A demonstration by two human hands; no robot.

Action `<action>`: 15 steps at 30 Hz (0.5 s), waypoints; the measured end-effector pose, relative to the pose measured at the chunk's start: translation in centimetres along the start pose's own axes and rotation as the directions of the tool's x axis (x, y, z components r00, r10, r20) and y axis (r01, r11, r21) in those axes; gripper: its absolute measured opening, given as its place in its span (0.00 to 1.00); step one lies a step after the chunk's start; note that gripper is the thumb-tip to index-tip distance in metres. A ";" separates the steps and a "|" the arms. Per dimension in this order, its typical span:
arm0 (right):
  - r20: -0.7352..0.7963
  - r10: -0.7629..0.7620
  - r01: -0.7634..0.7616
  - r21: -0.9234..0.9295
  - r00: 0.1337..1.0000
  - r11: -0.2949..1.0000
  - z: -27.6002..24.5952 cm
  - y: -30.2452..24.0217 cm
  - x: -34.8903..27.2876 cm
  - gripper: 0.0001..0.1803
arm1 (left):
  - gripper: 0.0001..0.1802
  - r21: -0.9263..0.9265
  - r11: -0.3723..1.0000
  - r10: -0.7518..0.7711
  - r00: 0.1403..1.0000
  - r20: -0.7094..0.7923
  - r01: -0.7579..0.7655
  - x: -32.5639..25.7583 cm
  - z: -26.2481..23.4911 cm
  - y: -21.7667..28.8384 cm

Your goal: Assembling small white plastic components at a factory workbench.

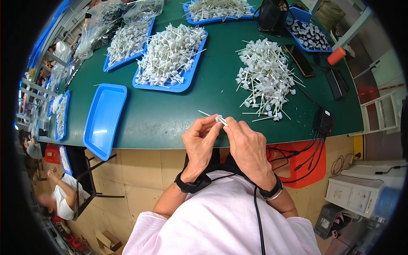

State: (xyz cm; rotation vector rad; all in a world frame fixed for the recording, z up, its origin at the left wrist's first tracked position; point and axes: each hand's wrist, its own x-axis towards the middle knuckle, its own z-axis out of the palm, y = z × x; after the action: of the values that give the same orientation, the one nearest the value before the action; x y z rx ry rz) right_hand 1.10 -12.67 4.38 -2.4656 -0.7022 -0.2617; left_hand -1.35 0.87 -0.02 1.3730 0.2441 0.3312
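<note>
Just over the table's front edge, my left hand [198, 142] and my right hand [250, 152] meet fingertip to fingertip. Between them is a small white plastic cap piece with a thin tube [219, 119]. My left thumb and forefinger pinch it, and a thin stem sticks out up and to the left. The right fingertips grip its other side, where a short white stick shows. Beyond my right hand lies a loose heap of similar white stemmed pieces [267, 72] on the green table [161, 114].
An empty blue tray [102, 117] overhangs the front edge at left. Filled blue trays [185, 87] stand behind it, one with dark-topped pieces [311, 36] at far right. A phone [299, 60], a black box [323, 121] with cables and a red stool [304, 163] are right. Someone sits at left.
</note>
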 end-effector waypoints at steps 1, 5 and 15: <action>0.002 -0.001 0.001 0.001 1.000 1.000 0.0 0.0 0.0 0.10 | 0.12 0.004 1.000 -0.002 1.000 0.000 0.002 0.0 0.0 0.0; -0.008 0.013 -0.013 0.018 1.000 1.000 -0.1 0.0 0.0 0.09 | 0.12 0.007 1.000 -0.001 1.000 0.001 0.001 0.0 0.0 0.0; -0.002 0.013 -0.013 0.038 1.000 0.999 -0.3 0.2 -0.2 0.08 | 0.12 -0.040 0.998 -0.043 0.999 0.021 0.044 -0.1 0.1 0.0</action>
State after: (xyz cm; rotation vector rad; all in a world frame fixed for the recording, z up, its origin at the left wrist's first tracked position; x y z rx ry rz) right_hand 1.01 -13.02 4.48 -2.4328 -0.6843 -0.2446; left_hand -1.42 0.78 0.02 1.3285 0.2496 0.2845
